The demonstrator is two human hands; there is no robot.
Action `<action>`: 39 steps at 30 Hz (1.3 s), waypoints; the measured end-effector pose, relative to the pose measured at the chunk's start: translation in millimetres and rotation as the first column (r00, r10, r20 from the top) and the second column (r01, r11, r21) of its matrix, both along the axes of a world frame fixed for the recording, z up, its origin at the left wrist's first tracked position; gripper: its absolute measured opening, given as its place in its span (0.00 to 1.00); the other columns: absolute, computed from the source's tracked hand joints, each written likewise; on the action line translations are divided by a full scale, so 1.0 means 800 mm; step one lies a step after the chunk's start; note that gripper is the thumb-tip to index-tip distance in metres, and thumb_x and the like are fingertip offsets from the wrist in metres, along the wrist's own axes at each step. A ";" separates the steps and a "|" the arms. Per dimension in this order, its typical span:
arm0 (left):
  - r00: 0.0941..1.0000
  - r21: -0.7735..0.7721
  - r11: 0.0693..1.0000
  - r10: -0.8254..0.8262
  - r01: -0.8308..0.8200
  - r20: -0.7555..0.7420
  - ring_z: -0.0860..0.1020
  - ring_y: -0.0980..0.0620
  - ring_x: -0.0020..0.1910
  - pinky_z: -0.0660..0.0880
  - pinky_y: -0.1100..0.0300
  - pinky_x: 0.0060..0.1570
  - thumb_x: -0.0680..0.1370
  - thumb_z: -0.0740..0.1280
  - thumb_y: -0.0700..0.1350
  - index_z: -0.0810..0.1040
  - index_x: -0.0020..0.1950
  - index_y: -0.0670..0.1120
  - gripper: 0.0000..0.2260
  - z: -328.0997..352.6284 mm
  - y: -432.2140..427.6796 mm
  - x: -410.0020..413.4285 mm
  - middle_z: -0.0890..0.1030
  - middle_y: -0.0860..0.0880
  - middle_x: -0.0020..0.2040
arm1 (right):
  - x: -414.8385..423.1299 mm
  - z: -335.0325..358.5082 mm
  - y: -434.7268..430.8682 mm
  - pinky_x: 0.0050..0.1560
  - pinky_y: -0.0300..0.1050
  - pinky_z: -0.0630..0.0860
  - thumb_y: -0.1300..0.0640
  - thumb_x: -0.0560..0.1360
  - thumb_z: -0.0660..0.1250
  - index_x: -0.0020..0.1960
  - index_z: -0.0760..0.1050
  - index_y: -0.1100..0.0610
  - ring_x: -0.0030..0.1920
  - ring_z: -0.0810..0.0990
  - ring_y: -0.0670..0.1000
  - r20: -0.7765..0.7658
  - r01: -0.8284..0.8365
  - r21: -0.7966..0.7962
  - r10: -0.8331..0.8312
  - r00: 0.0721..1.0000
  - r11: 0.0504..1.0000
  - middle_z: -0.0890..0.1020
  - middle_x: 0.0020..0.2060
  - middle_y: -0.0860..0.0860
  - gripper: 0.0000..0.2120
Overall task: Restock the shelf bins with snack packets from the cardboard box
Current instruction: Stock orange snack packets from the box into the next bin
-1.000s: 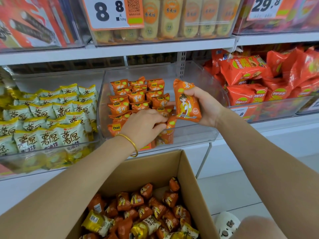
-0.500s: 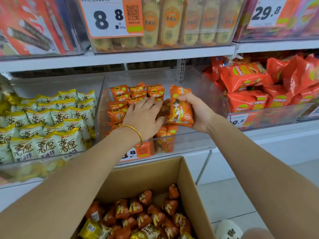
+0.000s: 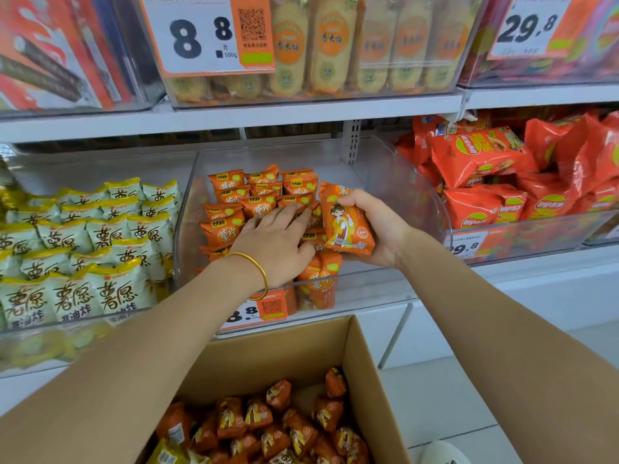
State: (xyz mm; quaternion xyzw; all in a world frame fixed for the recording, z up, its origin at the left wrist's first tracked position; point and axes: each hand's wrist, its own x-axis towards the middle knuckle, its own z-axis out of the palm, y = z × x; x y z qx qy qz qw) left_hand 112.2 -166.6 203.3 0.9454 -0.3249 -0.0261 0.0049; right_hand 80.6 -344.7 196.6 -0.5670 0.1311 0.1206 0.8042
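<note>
A clear middle shelf bin [image 3: 415, 192] holds rows of small orange snack packets [image 3: 227, 205] on its left side. My left hand [image 3: 274, 242], a gold bangle on its wrist, lies flat with straight fingers on those packets. My right hand [image 3: 375, 226] grips an orange packet with a cartoon figure [image 3: 345, 222], upright, just right of the stacked rows. Below, the open cardboard box [image 3: 368, 373] holds several orange and yellow packets [image 3: 284, 423].
A bin of green-and-yellow packets [image 3: 83, 242] sits to the left, a bin of red chip bags [image 3: 502, 182] to the right. The upper shelf [image 3: 301, 112] carries more bins with price tags. White floor [image 3: 452, 396] lies right of the box.
My left hand has opened from a curled grip and now lies flat on the packets. My right hand has shifted slightly left with its packet. The view has tilted down a little.
</note>
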 end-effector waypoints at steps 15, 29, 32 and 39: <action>0.998 0.001 0.998 0.061 -0.061 0.019 0.54 0.48 0.75 0.51 0.46 0.74 0.80 0.48 0.59 0.53 0.77 0.51 0.26 0.004 0.009 -0.007 0.57 0.49 0.75 | 0.011 -0.003 -0.004 0.53 0.53 0.78 0.47 0.64 0.68 0.58 0.77 0.57 0.47 0.82 0.55 -0.049 -0.064 -0.062 0.061 0.997 0.996 0.84 0.47 0.56 0.25; 0.999 0.044 0.998 0.037 -0.037 -0.008 0.43 0.49 0.77 0.44 0.48 0.74 0.82 0.45 0.57 0.46 0.78 0.49 0.27 0.015 -0.066 0.096 0.43 0.48 0.79 | 0.134 -0.023 -0.039 0.60 0.48 0.72 0.55 0.68 0.76 0.64 0.70 0.59 0.61 0.76 0.57 0.269 0.327 -0.855 -0.197 0.943 0.402 0.78 0.60 0.56 0.28; 0.998 0.079 0.995 0.057 -0.053 -0.041 0.43 0.49 0.77 0.44 0.47 0.74 0.81 0.44 0.60 0.47 0.78 0.50 0.28 0.006 -0.062 0.102 0.44 0.49 0.79 | 0.156 -0.042 -0.025 0.55 0.45 0.71 0.56 0.71 0.74 0.62 0.69 0.61 0.57 0.77 0.55 0.300 0.390 -0.802 -0.259 0.918 0.452 0.78 0.55 0.55 0.24; 0.996 0.011 0.996 0.085 -0.085 -0.009 0.44 0.50 0.77 0.44 0.48 0.75 0.81 0.44 0.59 0.49 0.78 0.49 0.27 -0.004 -0.063 0.100 0.46 0.50 0.79 | 0.175 -0.064 -0.014 0.58 0.51 0.73 0.62 0.72 0.67 0.61 0.65 0.61 0.53 0.75 0.56 0.318 0.408 -0.779 -0.260 0.912 0.477 0.76 0.57 0.60 0.19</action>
